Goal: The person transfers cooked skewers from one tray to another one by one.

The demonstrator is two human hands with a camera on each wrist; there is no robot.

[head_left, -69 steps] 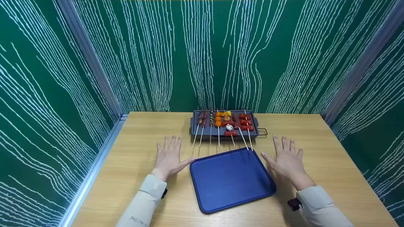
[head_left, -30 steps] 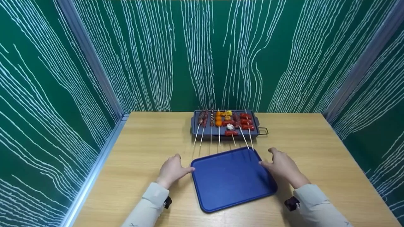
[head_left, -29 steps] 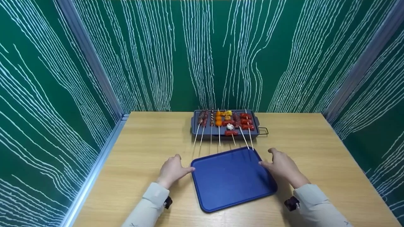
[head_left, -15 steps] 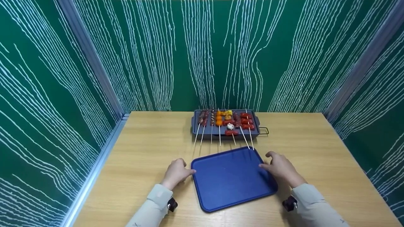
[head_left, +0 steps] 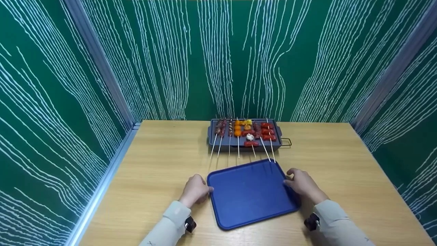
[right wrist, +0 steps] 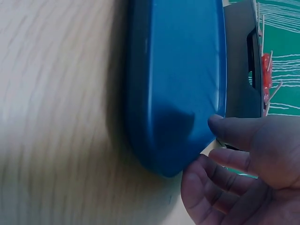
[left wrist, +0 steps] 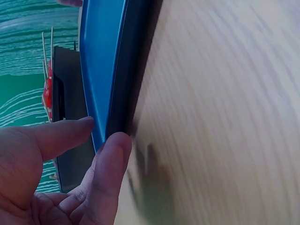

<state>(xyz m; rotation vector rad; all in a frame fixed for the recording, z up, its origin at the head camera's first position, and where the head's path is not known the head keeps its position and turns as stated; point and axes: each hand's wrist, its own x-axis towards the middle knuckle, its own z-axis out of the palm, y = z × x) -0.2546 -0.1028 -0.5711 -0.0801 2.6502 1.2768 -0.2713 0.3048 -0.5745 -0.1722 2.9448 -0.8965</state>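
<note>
A blue rectangular tray [head_left: 252, 198] lies slightly turned on the wooden table. At its left edge my left hand [head_left: 195, 190] pinches the rim, thumb on the inner side and fingers curled against the outside. My right hand [head_left: 305, 185] grips the opposite edge near the far right corner. The right wrist view has the right thumb [right wrist: 234, 131] over the rim and bent fingers [right wrist: 197, 185] at the outer side. Behind the tray stands a dark grill [head_left: 245, 147] bearing several skewers, including an orange-ball skewer [head_left: 237, 130] and a red-piece skewer [head_left: 269, 131].
Skewer sticks [head_left: 266, 150] overhang the grill's front, some reaching over the tray's far edge. A wire handle [head_left: 286, 142] juts from the grill's right end. Green walls with white lines [head_left: 211, 61] enclose the table [head_left: 157, 150] at the back and sides.
Both hands began spread flat beside the tray. Their fingers have since curled, and the hands have slid slightly nearer along its sides to take hold of the edges. The tray stays in place.
</note>
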